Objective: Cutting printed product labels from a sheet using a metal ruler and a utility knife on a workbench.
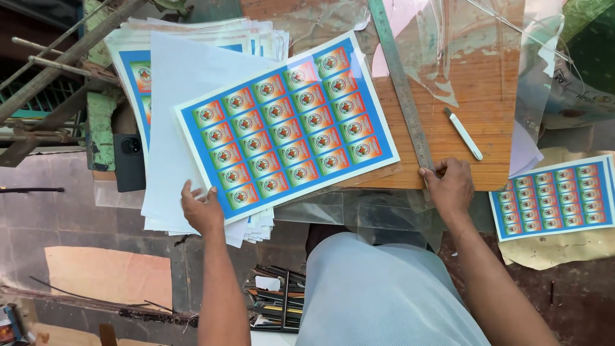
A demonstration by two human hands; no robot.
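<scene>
The left hand (202, 210) pinches the near corner of a printed sticker sheet (287, 125) lying across a paper stack (168, 128) and the wooden board (477, 122). The right hand (450, 186), fingers curled, presses the steel ruler (403, 86)'s near end.

- The top sheet (286, 125) hides most of the paper stack (192, 83) under it.
- The metal ruler (400, 83) runs off the top edge.
- The little pictures on the sheets are too small to make out.
</scene>
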